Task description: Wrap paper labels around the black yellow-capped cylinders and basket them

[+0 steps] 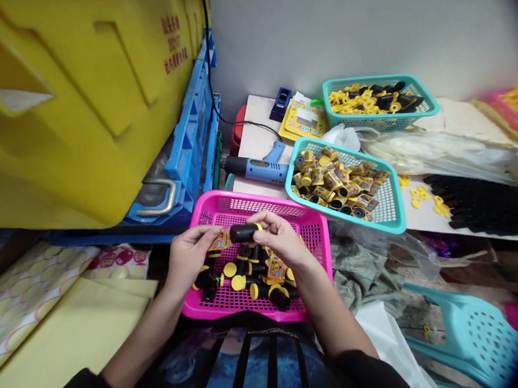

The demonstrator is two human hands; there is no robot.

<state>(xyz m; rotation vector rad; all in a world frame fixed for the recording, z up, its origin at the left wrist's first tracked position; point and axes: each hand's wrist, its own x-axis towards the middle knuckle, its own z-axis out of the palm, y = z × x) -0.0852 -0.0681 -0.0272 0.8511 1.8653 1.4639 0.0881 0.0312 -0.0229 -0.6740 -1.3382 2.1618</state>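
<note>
Over a pink basket (201, 307), my right hand (278, 238) grips a small black bottle (243, 233) with a yellow end, lying roughly level between fingers and thumb. My left hand (195, 251) pinches a yellow printed sleeve label (221, 238) close to the bottle's black end; whether they touch I cannot tell. Inside the basket lie several more black bottles with yellow caps (238, 282). Yellow printed labels (276, 268) sit in a loose pile among them, partly behind my right hand.
A teal basket (396, 221) of label-wrapped bottles stands behind. Left of it lies a blue heat gun (264, 171) with a cable. Another teal basket (426, 113) holds yellow and black parts. Yellow bins (81, 103) rise at left; a teal stool (473, 332) stands at right.
</note>
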